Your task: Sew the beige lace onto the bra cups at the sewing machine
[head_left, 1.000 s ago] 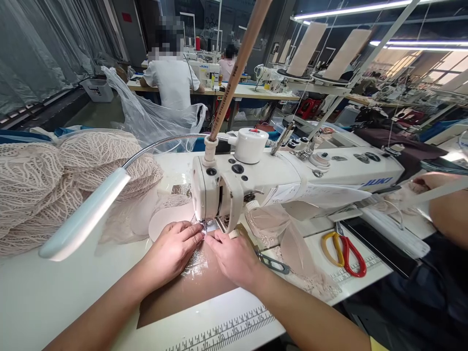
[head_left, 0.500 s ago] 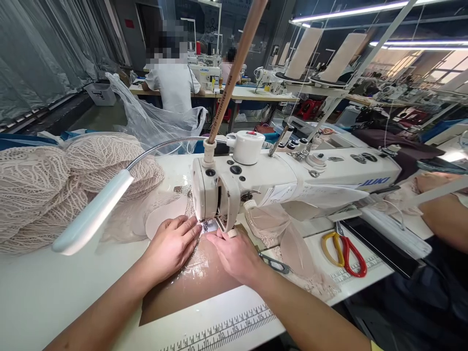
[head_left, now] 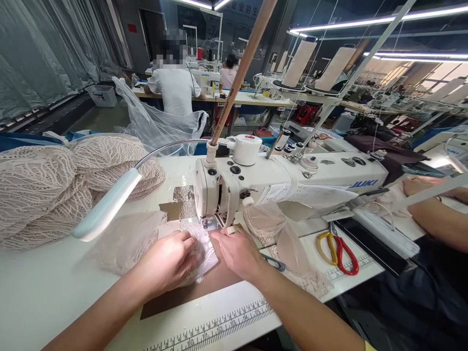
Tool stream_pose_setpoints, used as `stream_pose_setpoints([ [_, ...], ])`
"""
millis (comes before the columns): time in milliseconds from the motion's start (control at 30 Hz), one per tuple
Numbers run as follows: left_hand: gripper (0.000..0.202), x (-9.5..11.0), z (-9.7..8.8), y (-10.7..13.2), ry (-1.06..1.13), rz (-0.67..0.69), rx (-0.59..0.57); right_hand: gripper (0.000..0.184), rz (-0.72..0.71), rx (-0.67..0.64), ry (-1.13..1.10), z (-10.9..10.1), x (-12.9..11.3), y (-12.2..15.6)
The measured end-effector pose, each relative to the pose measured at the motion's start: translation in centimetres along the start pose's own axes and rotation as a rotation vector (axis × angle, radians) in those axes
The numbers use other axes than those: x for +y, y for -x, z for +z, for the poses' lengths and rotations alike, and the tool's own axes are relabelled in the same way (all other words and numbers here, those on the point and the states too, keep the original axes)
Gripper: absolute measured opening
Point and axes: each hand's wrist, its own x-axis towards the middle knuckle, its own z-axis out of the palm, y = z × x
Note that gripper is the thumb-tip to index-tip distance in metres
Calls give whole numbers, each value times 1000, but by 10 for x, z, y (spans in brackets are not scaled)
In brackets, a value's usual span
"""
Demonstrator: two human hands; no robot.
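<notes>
A white lace piece (head_left: 209,246) with a scalloped, holed edge lies under my left hand (head_left: 170,261), just left of the needle area. The fingers of that hand are curled down on it, closed on the cloth; their tips are partly hidden. Sheer pale fabric (head_left: 124,243) trails from it to the left. My right hand (head_left: 239,253) rests at the right of the presser foot (head_left: 210,223), fingers stretched forward over the brown plate (head_left: 228,275), with nothing visible in them. Above both hands stands the white sewing machine (head_left: 256,180).
A lamp (head_left: 107,204) on a bent neck hangs at left, before heaped lace fabric (head_left: 40,195). Beige cups (head_left: 290,248), small snips (head_left: 274,262) and red-and-yellow scissors (head_left: 338,251) lie at right. A ruler strip (head_left: 212,326) runs along the front edge. A co-worker's arm (head_left: 435,209) shows far right.
My left hand has drawn back toward me and left from the presser foot. The lace piece now shows spread under it on the plate. My right hand stays nearly in place.
</notes>
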Motion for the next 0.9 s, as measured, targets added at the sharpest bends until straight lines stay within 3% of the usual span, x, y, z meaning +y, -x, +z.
stream_pose_setpoints([
  [133,21,3,9,-2,21,88,93,29,-39,15,-25,1,0,2],
  [233,30,5,13,-4,7,145,116,26,-87,0,-45,3,0,3],
  [367,39,4,16,-6,-35,160,132,26,-110,-39,-37,2,-2,3],
  [600,38,-7,17,-7,-37,192,188,26,-85,-54,-29,2,-5,1],
  [833,47,-7,5,1,99,187,102,28,-72,-67,-88,0,-4,-1],
  [900,36,-5,6,4,155,202,95,28,-70,-77,-119,-2,-4,-2],
])
